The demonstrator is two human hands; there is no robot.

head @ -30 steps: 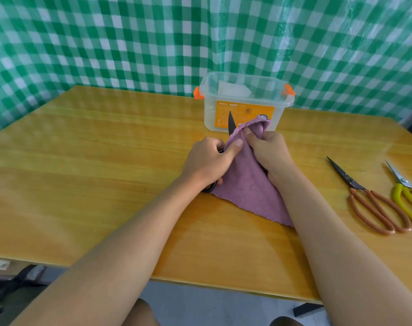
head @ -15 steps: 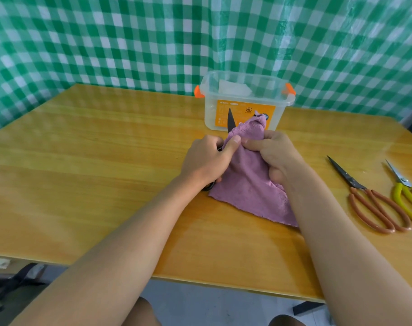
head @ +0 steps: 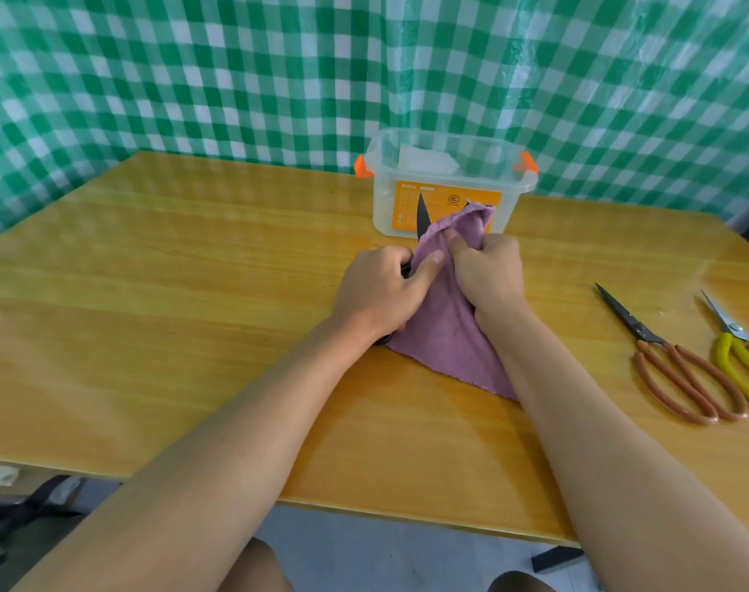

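A purple cloth [head: 447, 335] lies bunched on the wooden table [head: 150, 292] in front of me. My left hand [head: 379, 294] grips the black handles of a pair of scissors, whose dark blade [head: 421, 215] sticks up past the cloth's top edge; its thumb presses on the cloth. My right hand [head: 490, 277] clutches the cloth's upper part, wrapped round the blade, with its thumb on the fabric. The scissors' handles are mostly hidden under my left hand.
A clear plastic box [head: 447, 185] with orange clips and an orange label stands just behind the cloth. Scissors with brown handles [head: 671, 361] and scissors with yellow handles [head: 740, 356] lie at the right. A green checked curtain hangs behind the table.
My right hand has shifted its grip on the cloth up and slightly right along the blade. The cloth's top fold has bunched higher. My left hand has barely moved.
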